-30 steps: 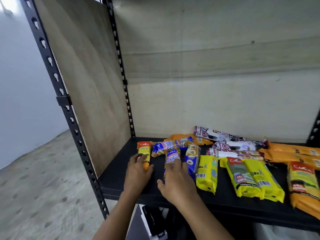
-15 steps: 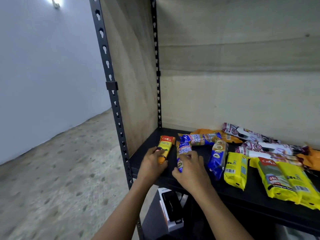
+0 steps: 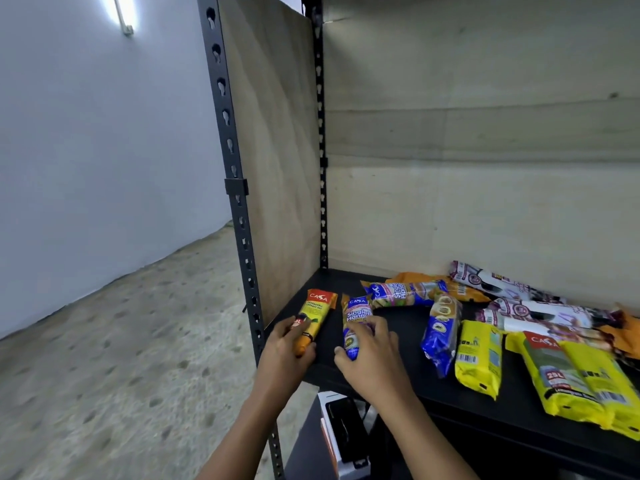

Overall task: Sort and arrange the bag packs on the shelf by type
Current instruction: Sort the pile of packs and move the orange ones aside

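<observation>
Over the last second the view had swung left, taking in more of the wall (image 3: 86, 133) and the floor (image 3: 121, 341). The left hand (image 3: 287, 344), which had lain over the orange pack (image 3: 316, 315), had closed round its lower end. The right hand (image 3: 372, 355) had stayed on the blue pack (image 3: 357, 318).

In the head view the left hand grasped the orange pack with fingers and thumb curled about its bottom. The pack slanted, its red top leaning toward the back right, near the front left corner of the black shelf (image 3: 398, 341). The right hand gripped the lower half of the blue pack, just beside the orange one. Whether either pack was lifted off the shelf could not be told.

A second blue pack (image 3: 403, 293) lay crosswise behind the held one, near its top. A third blue pack (image 3: 441, 332) lay to the right, against a yellow pack (image 3: 479, 358). Two more yellow packs (image 3: 571, 375) lay side by side at the far right, touching each other. White packs (image 3: 502, 284) and loose orange packs (image 3: 464, 291) were heaped along the back (their number was hard to make out).

A black post (image 3: 235, 185) and a plywood side panel (image 3: 277, 168) closed the shelf's left end. Below the shelf sat a box (image 3: 343, 434) holding something black.
</observation>
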Motion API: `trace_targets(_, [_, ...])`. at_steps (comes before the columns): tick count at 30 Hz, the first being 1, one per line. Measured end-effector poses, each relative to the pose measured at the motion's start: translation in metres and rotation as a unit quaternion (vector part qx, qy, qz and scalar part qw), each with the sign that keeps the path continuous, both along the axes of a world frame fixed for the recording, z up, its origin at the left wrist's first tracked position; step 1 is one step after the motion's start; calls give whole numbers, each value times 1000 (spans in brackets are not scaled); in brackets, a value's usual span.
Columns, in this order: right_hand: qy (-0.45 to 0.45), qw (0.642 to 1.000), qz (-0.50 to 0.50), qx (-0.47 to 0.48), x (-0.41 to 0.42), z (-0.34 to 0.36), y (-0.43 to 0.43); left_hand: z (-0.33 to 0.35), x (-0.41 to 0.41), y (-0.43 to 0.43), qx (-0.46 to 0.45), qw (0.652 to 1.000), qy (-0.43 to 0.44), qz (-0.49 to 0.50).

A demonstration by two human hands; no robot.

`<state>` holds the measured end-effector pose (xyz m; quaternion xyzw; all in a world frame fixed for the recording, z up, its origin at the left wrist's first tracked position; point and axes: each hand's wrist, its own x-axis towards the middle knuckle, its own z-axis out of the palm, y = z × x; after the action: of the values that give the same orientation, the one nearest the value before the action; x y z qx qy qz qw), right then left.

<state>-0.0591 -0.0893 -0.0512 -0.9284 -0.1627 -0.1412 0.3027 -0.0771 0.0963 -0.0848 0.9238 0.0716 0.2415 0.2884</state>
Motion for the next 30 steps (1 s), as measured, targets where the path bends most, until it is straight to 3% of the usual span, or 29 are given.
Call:
trace_targets(7, [15,999,-3,31,5,3,-4,-1,1,-1,20,999,-37,-1])
trace_targets(16, [-79,989,3,124,-8,28,-63,13,5,-50,37,983,-163,-78])
trace_targets(21, [-87,989,-34,115,-11,55,-130,10,13,-97,9,979,-105,-174])
trace_targets(30, [-53,987,-131,71,-13,58,-222,7,34,-147,25,979,-37,-200])
